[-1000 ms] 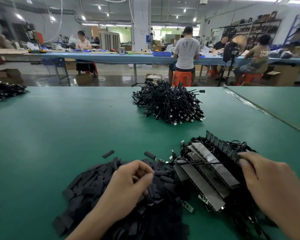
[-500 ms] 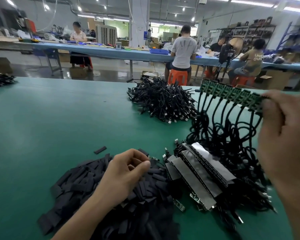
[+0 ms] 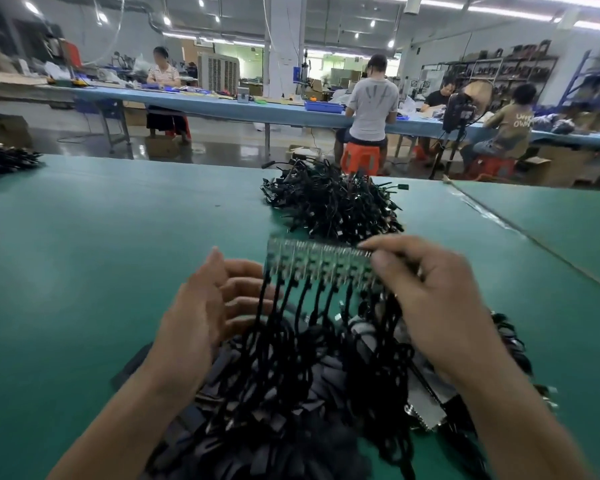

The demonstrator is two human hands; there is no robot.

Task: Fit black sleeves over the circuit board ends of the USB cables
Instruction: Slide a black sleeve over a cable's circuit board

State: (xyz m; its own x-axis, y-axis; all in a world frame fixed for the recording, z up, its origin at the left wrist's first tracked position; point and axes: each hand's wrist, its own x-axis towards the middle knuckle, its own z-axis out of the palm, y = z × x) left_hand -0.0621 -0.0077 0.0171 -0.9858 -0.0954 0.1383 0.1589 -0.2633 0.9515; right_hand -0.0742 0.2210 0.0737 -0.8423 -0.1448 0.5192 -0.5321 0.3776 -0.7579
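We see the right hand [image 3: 426, 299] pinching the right end of the circuit board strip [image 3: 316, 266], now carried from the right to centre. The left hand [image 3: 201, 313], lifted off the black sleeves [image 3: 274, 427], spreads open beside the hanging USB cables [image 3: 291, 327] above the surface [image 3: 101, 254].

Sleeve pile [image 3: 274, 452] on table [image 3: 101, 254] — cable heap [image 3: 333, 206] behind it

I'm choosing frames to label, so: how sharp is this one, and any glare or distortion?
Head view: motion blur smears the left hand, the right hand and the strip of green circuit boards it pinches; the ceiling strip lights bloom; the wide lens tilts the shelving at far right.
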